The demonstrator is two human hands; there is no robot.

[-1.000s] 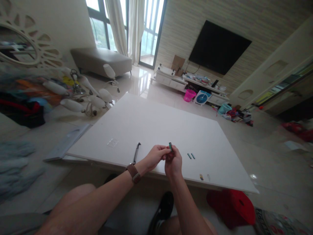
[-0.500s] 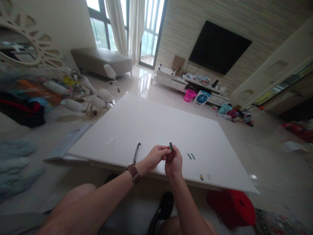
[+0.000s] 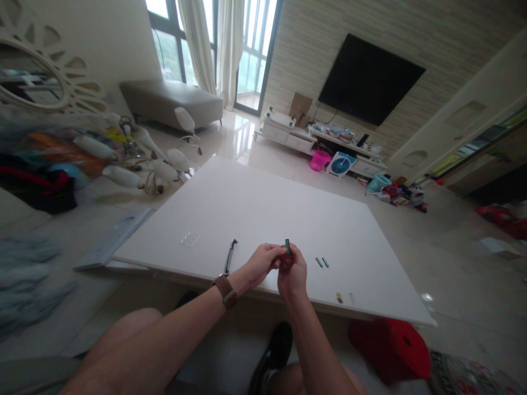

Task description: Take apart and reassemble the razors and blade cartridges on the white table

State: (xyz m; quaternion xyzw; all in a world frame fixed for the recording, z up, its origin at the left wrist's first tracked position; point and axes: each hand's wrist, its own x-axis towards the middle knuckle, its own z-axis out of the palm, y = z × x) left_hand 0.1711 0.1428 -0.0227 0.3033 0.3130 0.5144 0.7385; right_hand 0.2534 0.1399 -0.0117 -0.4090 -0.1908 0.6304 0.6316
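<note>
Over the near edge of a large white board (image 3: pixel 263 208) my two hands meet. My right hand (image 3: pixel 293 274) pinches a small green cylinder (image 3: pixel 287 246) upright between its fingertips. My left hand (image 3: pixel 261 262), with a brown watch strap on the wrist, is closed too, its fingertips touching the lower end of the same piece. Two more small green pieces (image 3: pixel 321 262) lie on the board just right of my hands. A thin dark tool (image 3: pixel 229 256) lies on the board to the left.
A red object (image 3: pixel 391 343) sits on the floor at the right by my knee. A chandelier with white shades (image 3: pixel 140 159) lies on the floor at the left. A small clear bag (image 3: pixel 190 239) and two tiny parts (image 3: pixel 344 298) rest on the board. A TV cabinet stands far back.
</note>
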